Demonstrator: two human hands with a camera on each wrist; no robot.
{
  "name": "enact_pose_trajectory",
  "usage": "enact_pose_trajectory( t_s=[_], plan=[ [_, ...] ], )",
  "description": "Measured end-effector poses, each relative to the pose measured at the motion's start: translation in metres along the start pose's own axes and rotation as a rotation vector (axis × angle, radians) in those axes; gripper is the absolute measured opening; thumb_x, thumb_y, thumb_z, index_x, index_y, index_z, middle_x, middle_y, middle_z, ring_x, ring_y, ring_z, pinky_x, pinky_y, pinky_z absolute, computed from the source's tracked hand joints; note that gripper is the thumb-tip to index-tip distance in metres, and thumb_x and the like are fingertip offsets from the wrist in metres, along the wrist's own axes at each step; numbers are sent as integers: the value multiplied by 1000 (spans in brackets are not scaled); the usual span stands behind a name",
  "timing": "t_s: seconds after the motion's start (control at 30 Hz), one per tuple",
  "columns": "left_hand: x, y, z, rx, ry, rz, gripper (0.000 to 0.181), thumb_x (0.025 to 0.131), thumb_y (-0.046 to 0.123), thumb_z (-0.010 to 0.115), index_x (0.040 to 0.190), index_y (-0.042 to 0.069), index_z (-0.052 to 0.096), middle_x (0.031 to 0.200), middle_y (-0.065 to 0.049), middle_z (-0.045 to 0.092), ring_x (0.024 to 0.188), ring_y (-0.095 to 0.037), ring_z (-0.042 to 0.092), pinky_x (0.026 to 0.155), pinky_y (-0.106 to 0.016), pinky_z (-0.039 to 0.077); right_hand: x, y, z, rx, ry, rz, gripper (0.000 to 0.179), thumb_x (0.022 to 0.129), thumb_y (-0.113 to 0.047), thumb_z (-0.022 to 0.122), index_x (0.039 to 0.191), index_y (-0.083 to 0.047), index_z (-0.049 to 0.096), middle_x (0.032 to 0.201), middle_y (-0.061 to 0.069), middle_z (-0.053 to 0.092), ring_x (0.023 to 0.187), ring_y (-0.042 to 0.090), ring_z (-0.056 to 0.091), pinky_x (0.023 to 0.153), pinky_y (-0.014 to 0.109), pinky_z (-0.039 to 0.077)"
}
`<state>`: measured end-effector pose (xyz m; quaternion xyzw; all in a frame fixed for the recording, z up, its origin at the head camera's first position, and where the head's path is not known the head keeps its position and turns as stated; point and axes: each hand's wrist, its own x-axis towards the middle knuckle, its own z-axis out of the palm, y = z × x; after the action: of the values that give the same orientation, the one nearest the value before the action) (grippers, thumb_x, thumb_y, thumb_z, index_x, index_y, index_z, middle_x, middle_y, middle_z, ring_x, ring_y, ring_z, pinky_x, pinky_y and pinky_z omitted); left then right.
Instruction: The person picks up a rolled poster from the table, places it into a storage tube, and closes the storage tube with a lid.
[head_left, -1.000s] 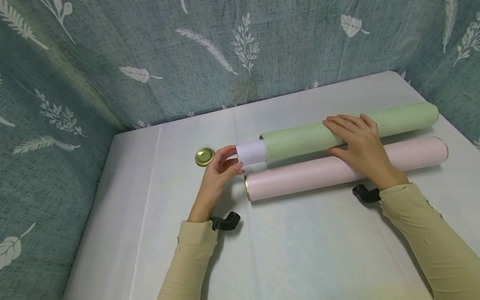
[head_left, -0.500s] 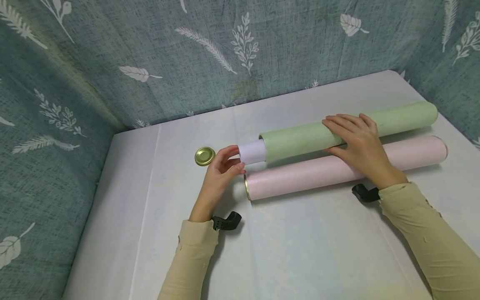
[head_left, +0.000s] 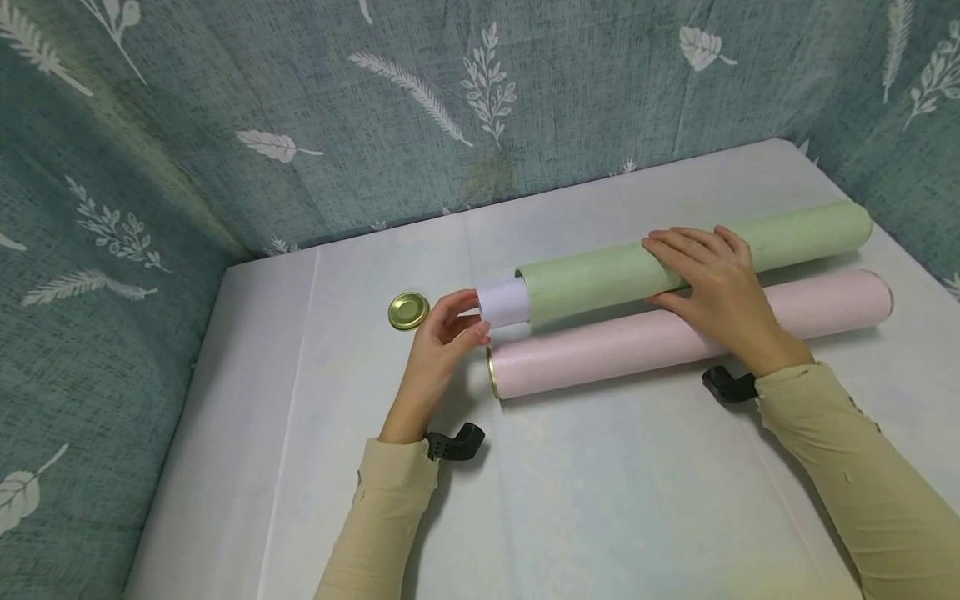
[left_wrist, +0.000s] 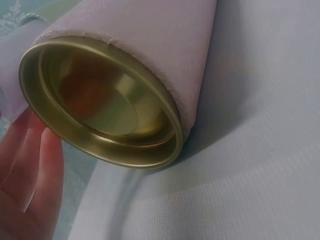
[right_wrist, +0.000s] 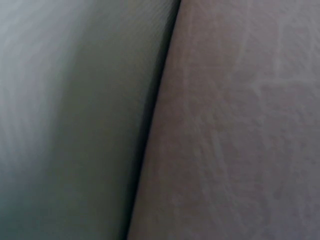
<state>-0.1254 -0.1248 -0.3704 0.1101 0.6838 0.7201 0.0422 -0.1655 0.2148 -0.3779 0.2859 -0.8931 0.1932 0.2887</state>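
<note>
In the head view, a long green cardboard tube (head_left: 592,282) lies slanted across the table. From its uncapped left end sticks a rolled white paper (head_left: 504,303). My left hand (head_left: 441,354) pinches the outer end of this roll between thumb and fingers. Across the middle of the green tube, my right hand (head_left: 716,287) grips it, fingers over the top and thumb on the near side. A pink tube (head_left: 600,354) lies just in front, passing under the right wrist. The left wrist view shows its gold metal end cap (left_wrist: 100,100) close up.
A round gold lid (head_left: 408,311) lies on the white table (head_left: 360,500), left of the left hand. Behind the table hangs a green-blue curtain (head_left: 420,167) with a leaf pattern. In the right wrist view, the pink tube's surface (right_wrist: 240,125) fills the right side, blurred.
The left hand has moved slightly right, and the paper roll reaches a little deeper into the green tube. The right hand keeps its grip on the tube.
</note>
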Motion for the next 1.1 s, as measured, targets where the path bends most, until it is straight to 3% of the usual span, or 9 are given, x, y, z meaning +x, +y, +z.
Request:
enact_pose_trajectory(
  t_s=[0.67,0.87,1.1],
  plan=[
    [2,1,4,39,10,4,40,84,9,61,122,6,47,119,-10,51,101,-24,52,82,-36,47,2,1,2,29,23,-43,78,54,-21,83,125,-16,53,124,5,53,115,28,43,99,52,21],
    [5,-9,2,37,3,16,41,83,10,63,121,8,48,119,-9,51,101,-24,53,81,-34,47,3,1,2,44,35,-48,78,52,-22,84,124,-16,54,122,6,54,114,28,44,99,53,21],
    [2,0,8,77,1,-2,41,84,10,62,122,6,47,119,-9,51,102,-25,52,82,-34,46,2,1,2,42,21,-48,78,53,-22,83,124,-16,54,122,6,54,114,29,44,98,53,22]
  ],
)
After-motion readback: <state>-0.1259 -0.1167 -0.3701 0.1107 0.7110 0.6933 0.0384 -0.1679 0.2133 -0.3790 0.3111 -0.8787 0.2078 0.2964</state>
